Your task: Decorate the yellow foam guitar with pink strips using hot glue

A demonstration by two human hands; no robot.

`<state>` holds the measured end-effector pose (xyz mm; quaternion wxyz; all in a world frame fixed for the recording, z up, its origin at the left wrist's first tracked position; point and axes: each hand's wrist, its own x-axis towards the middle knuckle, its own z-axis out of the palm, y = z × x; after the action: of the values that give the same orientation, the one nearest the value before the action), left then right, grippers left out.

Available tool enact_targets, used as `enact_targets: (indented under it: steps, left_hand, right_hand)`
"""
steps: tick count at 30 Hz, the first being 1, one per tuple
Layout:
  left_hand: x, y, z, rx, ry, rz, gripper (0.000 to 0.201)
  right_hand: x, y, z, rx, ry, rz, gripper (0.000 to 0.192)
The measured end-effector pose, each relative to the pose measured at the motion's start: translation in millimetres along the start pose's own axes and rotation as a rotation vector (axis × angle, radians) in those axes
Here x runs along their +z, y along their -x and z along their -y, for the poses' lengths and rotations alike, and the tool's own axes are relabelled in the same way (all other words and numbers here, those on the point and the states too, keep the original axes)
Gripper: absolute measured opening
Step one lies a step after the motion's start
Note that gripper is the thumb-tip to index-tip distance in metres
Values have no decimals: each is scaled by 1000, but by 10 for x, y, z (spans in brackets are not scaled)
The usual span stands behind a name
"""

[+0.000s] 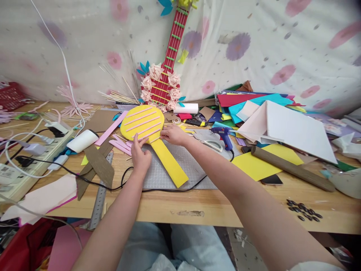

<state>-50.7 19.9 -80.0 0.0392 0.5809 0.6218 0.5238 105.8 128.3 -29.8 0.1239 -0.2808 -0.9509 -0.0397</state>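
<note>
Yellow foam, cut into a round paddle shape [143,122] with a long handle, lies on a grey cutting mat [180,169] near the middle of the wooden table [214,207]. Thin pink strips [141,119] run across its round face. The left hand [140,156] rests at the lower edge of the disc, fingers stretched flat and pressing down on a strip there; it grasps nothing, only presses. The right hand [173,134] lies at the disc's right edge, fingers laid loosely on the foam, palm down, likewise closed on nothing.

Loose pink strips [120,145] sit just left of the left hand, and a longer pink band [109,130] slants beside them. A white roll [82,141] lies further left, near brown card pieces [97,165] and a metal ruler [100,199]. A black cable [113,186] trails across the mat's front edge.

To the right of the right hand is a blue glue gun [224,135], with a yellow sheet [265,162] and a brown rolled tube [293,169] beyond it. A heap of coloured foam sheets [248,103] fills the back right. Against the flowered cloth stands a red paper guitar [166,75] trimmed with pale paper flowers. A power strip [31,158] lies at the far left.
</note>
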Motion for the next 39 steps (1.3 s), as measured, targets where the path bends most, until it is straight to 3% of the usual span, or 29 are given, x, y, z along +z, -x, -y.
enact_targets:
  steps: [5, 17, 28, 39]
  left_hand:
    - [-10, 1, 29, -57, -27, -77, 83]
    - [14, -13, 106, -105, 33, -89, 77]
    - [-7, 8, 61, -51, 10, -101, 73]
    - [9, 10, 91, -106, 41, -78, 76]
  right_hand:
    - [-3, 2, 5, 10, -6, 7, 30]
    - [-50, 46, 110, 50, 44, -6, 30]
    - [-23, 22, 54, 44, 4, 13, 30]
    - [-9, 15, 27, 21, -23, -1, 28]
